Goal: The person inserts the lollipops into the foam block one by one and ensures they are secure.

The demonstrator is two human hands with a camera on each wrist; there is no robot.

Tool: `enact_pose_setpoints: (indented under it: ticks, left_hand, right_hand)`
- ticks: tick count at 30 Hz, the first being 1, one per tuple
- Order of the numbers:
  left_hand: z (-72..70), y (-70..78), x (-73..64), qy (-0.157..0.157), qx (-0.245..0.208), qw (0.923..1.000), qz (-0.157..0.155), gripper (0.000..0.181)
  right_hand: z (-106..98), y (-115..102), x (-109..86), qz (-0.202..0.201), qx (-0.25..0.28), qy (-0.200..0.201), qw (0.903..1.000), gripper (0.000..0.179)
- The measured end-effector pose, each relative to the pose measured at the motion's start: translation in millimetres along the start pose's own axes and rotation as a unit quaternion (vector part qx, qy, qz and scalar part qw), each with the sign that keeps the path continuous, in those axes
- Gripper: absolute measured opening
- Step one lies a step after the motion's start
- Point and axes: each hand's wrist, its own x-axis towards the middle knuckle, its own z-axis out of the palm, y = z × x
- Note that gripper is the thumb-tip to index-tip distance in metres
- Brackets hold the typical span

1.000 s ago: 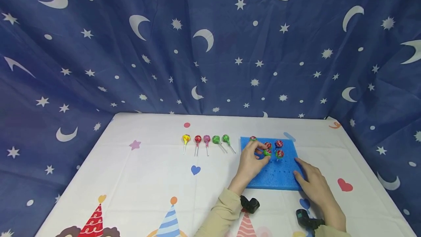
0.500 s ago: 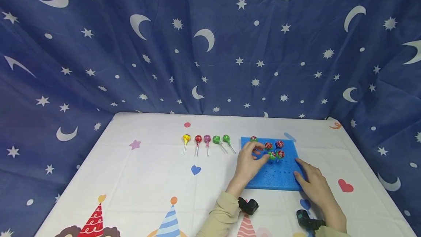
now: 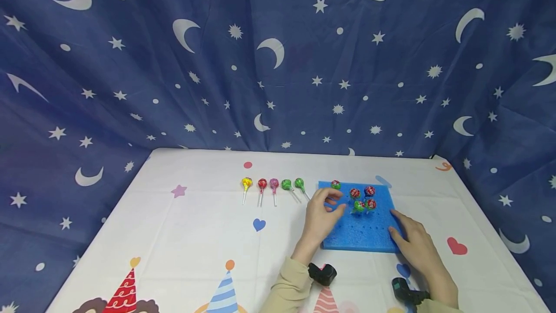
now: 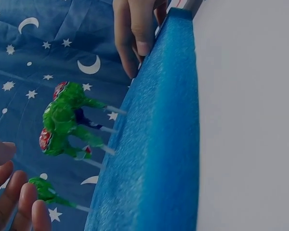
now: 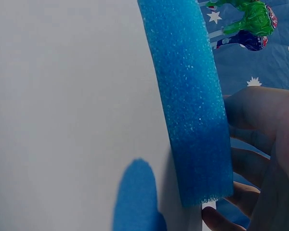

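Hovering above the left edge of a blue foam board [image 3: 360, 240], the left hand [image 3: 320, 216] is holding nothing, its thumb and fingers bending loosely with a gap lying between their tips. Five lollipops are standing upright in the board, sticks sinking into the foam: a rear lollipop [image 3: 336, 184] is standing alone near the far left corner, just beside the left fingertips, while a cluster of four lollipops [image 3: 370, 204] is occupying the middle and right of the far half. Their wrappers are displaying red, green and dark blue patches with pale printing that is proving too small to read.

The right hand [image 3: 414, 240] is resting against the board's right edge, thumb and fingers touching the foam without closing round it. Both forearms are reaching in from the near side in tan sleeves [image 3: 288, 286], each wrist wearing a small black camera [image 3: 322, 274].

To the left of the board, five further lollipops are lying in a row on the white tablecloth [image 3: 187, 226], heads pointing away from the person: yellow lollipop [image 3: 246, 182], red lollipop [image 3: 262, 183], purple lollipop [image 3: 273, 183], then two green lollipops [image 3: 286, 184]. A navy curtain [image 3: 299, 57] bearing moons and stars is hanging behind the table.
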Motion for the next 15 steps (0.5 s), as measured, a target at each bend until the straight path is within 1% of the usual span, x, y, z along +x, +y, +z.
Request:
enact_pose_setpoints:
  ticks: [8,15]
  left_hand:
    - [-14.8,-1.1,1.5,0.019,-0.011,0.9997,-0.009,0.023]
    - [-31.3,-2.0,3.6,0.047,-0.006,0.9987,-0.014,0.022]
  right_hand:
    - [2,0,0.5,-0.002,-0.001,0.003,1.0,0.065]
    - [2,1,1.4,0.0,-0.007,0.005,1.0,0.065]
